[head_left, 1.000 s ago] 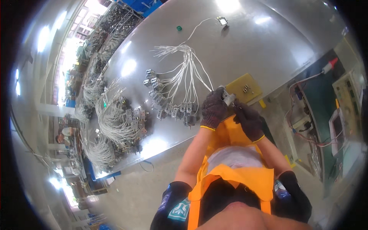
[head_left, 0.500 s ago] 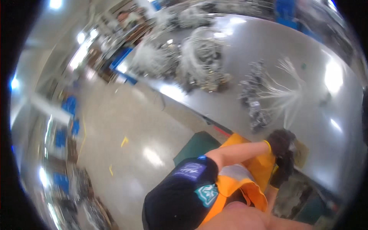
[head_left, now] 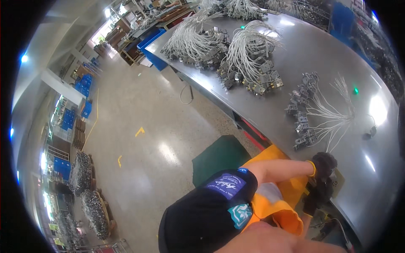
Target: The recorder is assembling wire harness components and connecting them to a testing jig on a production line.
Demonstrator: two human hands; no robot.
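My left hand (head_left: 325, 164), in a dark glove with a yellow cuff, is curled at the near edge of the metal table. Just below it, my right hand (head_left: 318, 194), also dark-gloved, is closed and close against the left. What the fingers hold is hidden. A flat tan piece (head_left: 338, 182) shows beside them at the table edge. Beyond the hands lies a fan of white wires (head_left: 333, 118) joined to a row of small grey metal parts (head_left: 301, 114). One wire end reaches close to my left hand.
Large bundles of white-wired metal parts (head_left: 253, 59) lie farther along the metal table (head_left: 295, 50). A small single part (head_left: 370, 133) lies to the right. A blue bin (head_left: 154, 48) stands off the far left corner. Filled pallets (head_left: 95, 213) line the floor's left side.
My view has swung, so the table and wires sit farther right and the picture is sharper. Both hands stay together at the table edge.
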